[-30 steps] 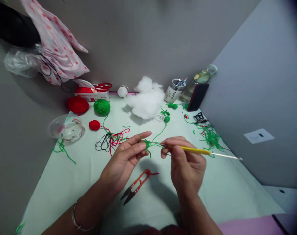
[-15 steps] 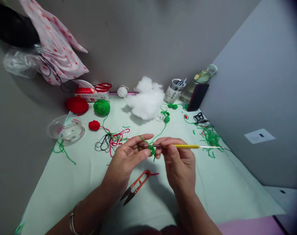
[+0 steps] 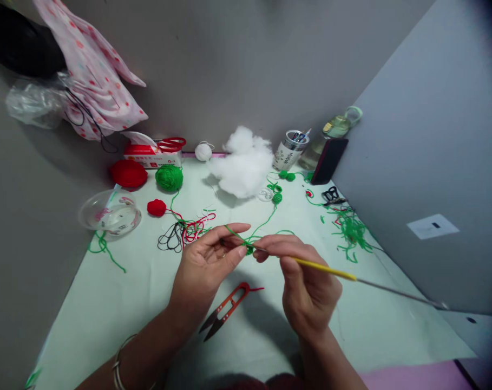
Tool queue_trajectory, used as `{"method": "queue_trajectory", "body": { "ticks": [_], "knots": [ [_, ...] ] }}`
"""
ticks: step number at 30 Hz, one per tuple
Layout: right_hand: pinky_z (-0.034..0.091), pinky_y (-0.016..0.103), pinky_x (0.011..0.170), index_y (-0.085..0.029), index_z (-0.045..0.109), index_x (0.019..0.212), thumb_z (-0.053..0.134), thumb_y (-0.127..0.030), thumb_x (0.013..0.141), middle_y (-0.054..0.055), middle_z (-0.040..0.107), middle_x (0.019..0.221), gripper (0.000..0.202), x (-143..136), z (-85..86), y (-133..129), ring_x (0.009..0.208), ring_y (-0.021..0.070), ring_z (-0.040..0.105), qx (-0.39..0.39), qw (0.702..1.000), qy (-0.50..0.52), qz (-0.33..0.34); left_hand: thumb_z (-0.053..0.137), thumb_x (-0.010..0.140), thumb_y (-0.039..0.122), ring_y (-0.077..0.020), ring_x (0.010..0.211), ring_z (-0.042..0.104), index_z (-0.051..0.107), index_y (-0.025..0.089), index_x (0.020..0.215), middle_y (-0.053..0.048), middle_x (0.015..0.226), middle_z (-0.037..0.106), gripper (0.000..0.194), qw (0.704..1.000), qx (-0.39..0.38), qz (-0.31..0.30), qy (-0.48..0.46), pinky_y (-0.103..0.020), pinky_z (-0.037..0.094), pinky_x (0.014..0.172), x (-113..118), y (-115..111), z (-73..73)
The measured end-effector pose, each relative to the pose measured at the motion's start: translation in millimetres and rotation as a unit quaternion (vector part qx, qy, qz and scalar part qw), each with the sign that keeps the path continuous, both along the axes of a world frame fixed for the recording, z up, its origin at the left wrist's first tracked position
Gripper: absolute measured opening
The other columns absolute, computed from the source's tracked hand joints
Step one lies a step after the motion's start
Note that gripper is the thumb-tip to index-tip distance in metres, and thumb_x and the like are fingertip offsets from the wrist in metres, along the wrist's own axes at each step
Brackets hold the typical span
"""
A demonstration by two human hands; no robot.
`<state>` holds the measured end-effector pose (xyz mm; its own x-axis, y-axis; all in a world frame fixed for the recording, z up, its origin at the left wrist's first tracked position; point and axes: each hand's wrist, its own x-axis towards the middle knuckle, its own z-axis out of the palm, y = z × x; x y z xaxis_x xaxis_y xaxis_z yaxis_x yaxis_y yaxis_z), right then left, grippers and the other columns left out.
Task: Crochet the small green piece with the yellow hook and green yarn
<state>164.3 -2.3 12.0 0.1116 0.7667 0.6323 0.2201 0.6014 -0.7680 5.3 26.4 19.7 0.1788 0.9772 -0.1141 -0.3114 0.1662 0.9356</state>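
apparently mid-stitch: pinching the small green crochet piece [image 3: 249, 249] above the bench [image 3: 128, 298] with left hand [image 3: 203, 265], grasping the yellow-handled hook [image 3: 325, 268] with right hand [image 3: 308, 284]; begun, likely with more stitches to go.

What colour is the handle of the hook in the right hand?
Yellow: the hook handle in the right hand shows best in the head view.

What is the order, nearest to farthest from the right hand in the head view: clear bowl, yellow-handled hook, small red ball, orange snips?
From the right hand:
1. Yellow-handled hook: held in its grip.
2. Orange snips: to its left.
3. Small red ball: farther back and left.
4. Clear bowl: left beyond the ball.
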Motion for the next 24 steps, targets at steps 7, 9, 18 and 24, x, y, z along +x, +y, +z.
{"method": "queue_trajectory", "body": {
  "ticks": [7,9,18,24],
  "knots": [
    [0.065,0.029,0.071,-0.028,0.072,0.121,0.061,-0.007,0.098,0.006,0.081,0.106,0.032,-5.6,-4.0,-10.3,0.086,0.0179,0.078,0.071,0.969,-0.221,-0.09,0.082,0.08,0.016,-0.0177,0.081,0.068,0.086,0.025,0.098,-0.001,0.084,0.074,0.021,0.992,0.057,0.08,0.074,-0.031,0.059,0.085,4.7,-0.8,3.0],
    [0.065,0.028,0.072,-0.028,0.072,0.12,0.061,-0.008,0.098,0.005,0.081,0.105,0.032,-7.3,-4.8,-9.8,0.086,0.017,0.078,0.068,0.97,-0.216,-0.086,0.082,0.081,0.016,-0.0176,0.082,0.068,0.085,0.026,0.1,-0.002,0.089,0.075,0.021,0.991,0.067,0.089,0.075,-0.031,0.058,0.086,4.5,-2.1,0.7],
    [0.065,0.033,0.071,-0.026,0.073,0.122,0.059,-0.006,0.098,0.01,0.08,0.112,0.034,-7.4,-12.0,-4.1,0.092,0.0203,0.078,0.083,0.978,-0.174,-0.076,0.081,0.083,0.017,-0.0174,0.087,0.068,0.084,0.027,0.103,-0.002,0.094,0.075,0.023,0.991,0.068,0.079,0.084,-0.031,0.057,0.089,2.3,-2.2,-3.9],
    [0.066,0.039,0.071,-0.026,0.075,0.11,0.054,-0.012,0.103,0.005,0.08,0.089,0.026,-6.1,-11.9,2.1,0.089,0.0225,0.077,0.035,0.998,-0.048,-0.022,0.084,0.081,0.019,-0.0156,0.084,0.067,0.083,0.026,0.111,0.0,0.088,0.072,0.03,0.996,0.03,0.066,0.057,-0.028,0.057,0.085,2.0,-0.5,-2.7]
  ]
}}
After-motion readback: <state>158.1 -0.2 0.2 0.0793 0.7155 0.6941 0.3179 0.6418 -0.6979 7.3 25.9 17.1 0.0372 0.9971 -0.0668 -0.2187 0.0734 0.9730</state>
